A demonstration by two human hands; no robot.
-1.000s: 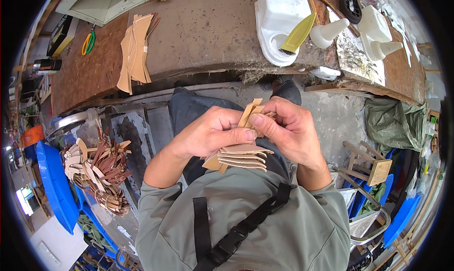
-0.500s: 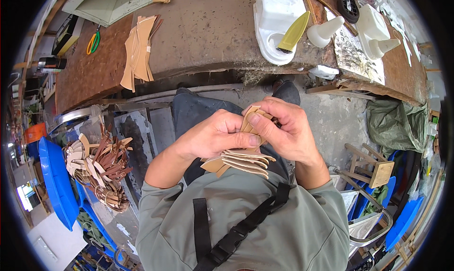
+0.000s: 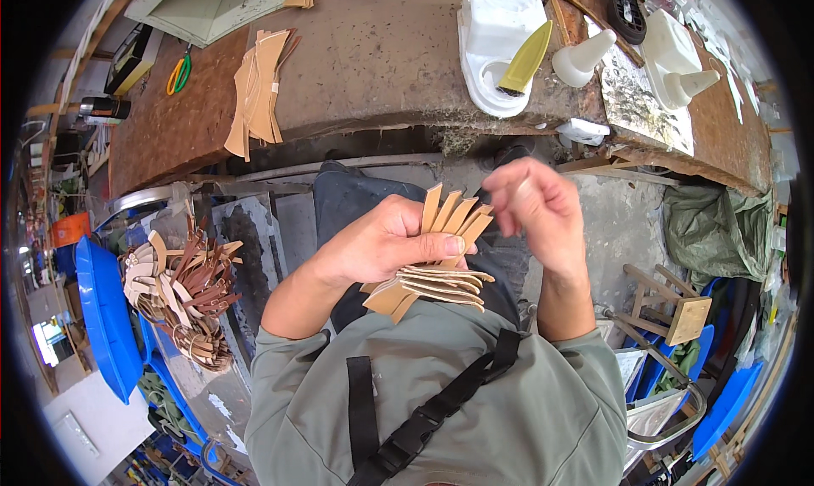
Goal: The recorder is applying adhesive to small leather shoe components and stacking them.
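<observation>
My left hand point(image 3: 377, 244) is closed round a fanned stack of tan leather pieces point(image 3: 456, 218), its thumb pressed across their middle. Above the thumb several narrow ends stand apart from each other. Below the hand, the wider ends spread in layers with pale cut edges, close to my shirt. To the right of the stack, my right hand point(image 3: 543, 219) is raised and apart from it, fingers loosely bent and somewhat blurred. I see nothing between those fingers.
Tan leather pieces point(image 3: 256, 87) lie at the bench's point(image 3: 356, 70) front edge, near scissors point(image 3: 180, 72). White glue pots point(image 3: 502, 28) and a yellow-green scraper-like blade point(image 3: 526, 58) stand right. Bundled straps point(image 3: 182, 291) rest at my left; a wooden stool point(image 3: 685, 316) is at right.
My right hand has let go of the narrow ends and moved up and right. Those ends, bunched under its fingers before, now show fanned out. My left hand keeps its hold.
</observation>
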